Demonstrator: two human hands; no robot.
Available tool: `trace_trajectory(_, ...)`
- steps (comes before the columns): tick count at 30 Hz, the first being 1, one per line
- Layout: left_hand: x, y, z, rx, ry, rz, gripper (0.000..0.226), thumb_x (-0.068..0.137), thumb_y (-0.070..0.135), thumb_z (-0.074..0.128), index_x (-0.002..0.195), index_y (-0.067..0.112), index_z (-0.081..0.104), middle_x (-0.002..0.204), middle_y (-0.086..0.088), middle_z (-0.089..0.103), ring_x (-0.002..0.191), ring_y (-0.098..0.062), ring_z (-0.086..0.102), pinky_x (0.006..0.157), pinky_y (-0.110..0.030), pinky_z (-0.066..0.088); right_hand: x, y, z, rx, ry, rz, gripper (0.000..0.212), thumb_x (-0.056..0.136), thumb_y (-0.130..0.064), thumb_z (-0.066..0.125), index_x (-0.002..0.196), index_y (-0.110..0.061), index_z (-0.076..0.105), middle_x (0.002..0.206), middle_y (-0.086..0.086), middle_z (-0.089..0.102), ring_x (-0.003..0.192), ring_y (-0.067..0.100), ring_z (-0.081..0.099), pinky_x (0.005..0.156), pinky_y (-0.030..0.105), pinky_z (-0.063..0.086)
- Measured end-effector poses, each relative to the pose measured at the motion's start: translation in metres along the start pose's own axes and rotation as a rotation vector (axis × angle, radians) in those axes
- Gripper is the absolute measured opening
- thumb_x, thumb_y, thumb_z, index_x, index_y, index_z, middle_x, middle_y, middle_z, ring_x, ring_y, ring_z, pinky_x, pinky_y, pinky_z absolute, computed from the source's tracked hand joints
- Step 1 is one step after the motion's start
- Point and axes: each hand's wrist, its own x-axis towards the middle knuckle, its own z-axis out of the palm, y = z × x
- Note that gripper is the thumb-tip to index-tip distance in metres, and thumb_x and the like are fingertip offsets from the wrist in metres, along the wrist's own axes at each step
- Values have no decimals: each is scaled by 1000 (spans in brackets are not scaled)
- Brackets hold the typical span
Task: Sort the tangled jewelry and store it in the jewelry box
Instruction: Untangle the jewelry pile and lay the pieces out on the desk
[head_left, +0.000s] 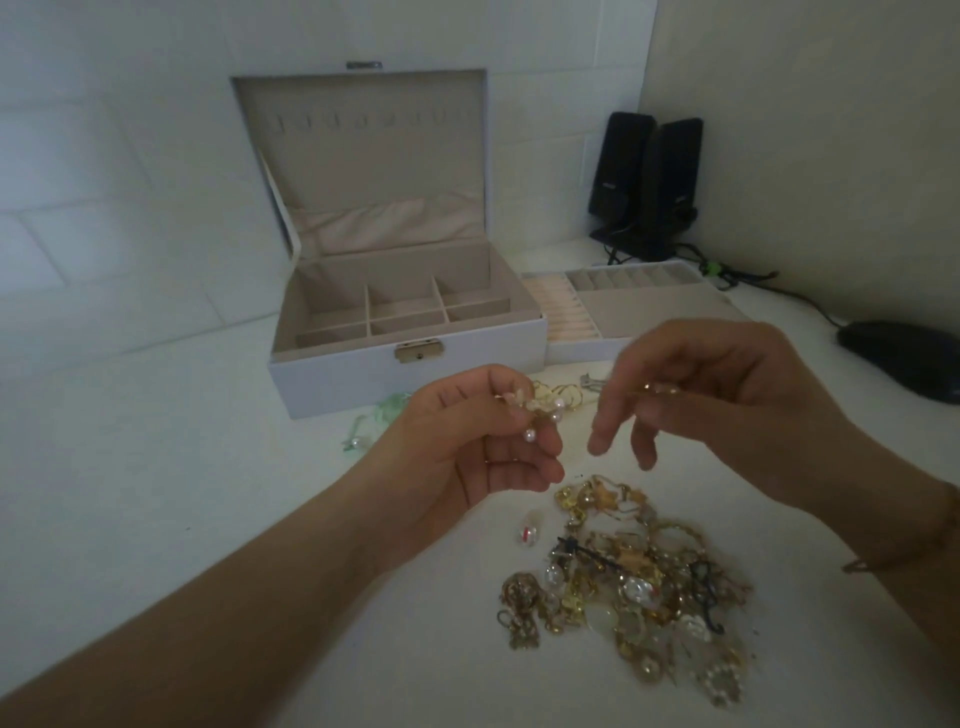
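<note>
A tangled heap of gold jewelry lies on the white table in front of me. My left hand pinches a pearl earring piece above the table. My right hand pinches a small gold piece between thumb and finger, its other fingers hanging down. The white jewelry box stands open behind my hands, its beige compartments showing nothing inside. Its removable tray sits to the box's right.
A green pearl piece lies left of the box front. More gold pieces lie between my hands. A clear bead rests beside the heap. Two black speakers and a black mouse stand at the right.
</note>
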Motion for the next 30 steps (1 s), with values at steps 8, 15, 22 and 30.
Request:
trace_trajectory(8,-1,0,3,53,2,13,12,80,2,58,81,13,64,71,-14,68,59,-23,67,60,-28,57,0,1,-2,81,26,126,16,71,-17,75,81,-7,68,63,9,61,53,19,51,49,24,39)
trace_trajectory(15,-2,0,4,22,-44,-5,9,72,13,67,81,13,67,76,-14,69,63,-23,68,63,-28,57,1,-3,9,-335,55,193,16,68,-35,73,81,-27,72,54,1,49,50,11,41,51,14,37)
trace_trajectory(22,-2,-1,4,134,-21,1,4,75,12,68,76,16,69,73,-12,68,62,-22,65,64,-28,56,1,-7,13,-430,102,132,10,72,-32,69,81,-29,72,53,14,39,48,16,34,50,13,35)
trace_trajectory(30,-2,-4,3,223,-46,4,10,68,19,70,77,15,70,68,-8,64,60,-16,58,61,-24,51,1,-4,14,-522,132,141,11,77,-42,70,79,-32,70,61,18,55,55,30,47,51,18,38)
